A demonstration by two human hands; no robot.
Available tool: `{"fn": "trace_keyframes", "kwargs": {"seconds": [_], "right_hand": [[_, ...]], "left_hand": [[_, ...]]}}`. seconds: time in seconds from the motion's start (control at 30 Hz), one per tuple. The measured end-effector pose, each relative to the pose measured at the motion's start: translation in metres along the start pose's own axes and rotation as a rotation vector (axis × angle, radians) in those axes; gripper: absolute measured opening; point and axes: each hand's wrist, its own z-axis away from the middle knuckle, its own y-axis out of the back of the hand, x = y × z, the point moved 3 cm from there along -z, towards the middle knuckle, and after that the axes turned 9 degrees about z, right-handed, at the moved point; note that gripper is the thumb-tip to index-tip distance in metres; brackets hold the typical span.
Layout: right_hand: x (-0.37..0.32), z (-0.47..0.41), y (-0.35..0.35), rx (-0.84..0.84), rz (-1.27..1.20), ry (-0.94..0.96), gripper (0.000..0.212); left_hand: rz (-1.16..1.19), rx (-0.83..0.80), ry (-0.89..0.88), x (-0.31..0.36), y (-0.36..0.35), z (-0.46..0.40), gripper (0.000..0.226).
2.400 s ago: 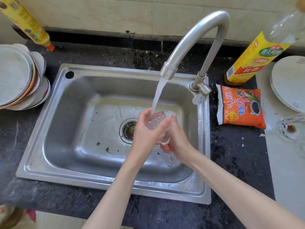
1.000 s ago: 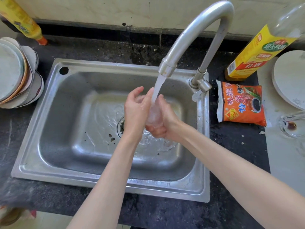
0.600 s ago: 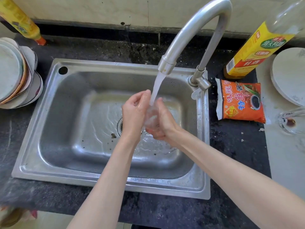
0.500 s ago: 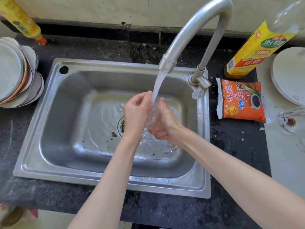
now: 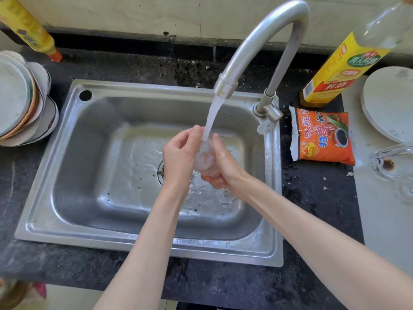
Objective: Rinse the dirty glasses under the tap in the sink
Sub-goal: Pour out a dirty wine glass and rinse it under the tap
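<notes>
Glass point(image 5: 204, 156) held between both hands under running tap point(image 5: 257, 41).

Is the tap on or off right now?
On. A white stream of water runs from the tap spout down onto the glass held between both hands, and water ripples across the sink floor.

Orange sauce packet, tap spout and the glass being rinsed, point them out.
orange sauce packet point(image 5: 324, 137), head view, middle of its printed front
tap spout point(image 5: 225, 86), head view, outlet end
glass point(image 5: 204, 156), head view, bowl between the hands
</notes>
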Motion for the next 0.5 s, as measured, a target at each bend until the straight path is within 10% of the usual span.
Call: {"fn": "trace_keyframes", "kwargs": {"seconds": [0.17,0.4,0.5], "right_hand": [[-0.004,-0.005,0.012,-0.006,-0.011,0.047,0.061],[-0.011,-0.002,0.030,-0.017,0.318,0.049,0.067],[-0.007,0.000,0.034,-0.103,0.362,0.000,0.070]], "left_hand": [[-0.081,-0.019,-0.068,0.003,0.015,0.001,0.021],[-0.570,-0.732,0.201,0.023,0.021,0.011,0.013],[-0.557,-0.775,0.190,0.027,0.013,0.018,0.013]]}}
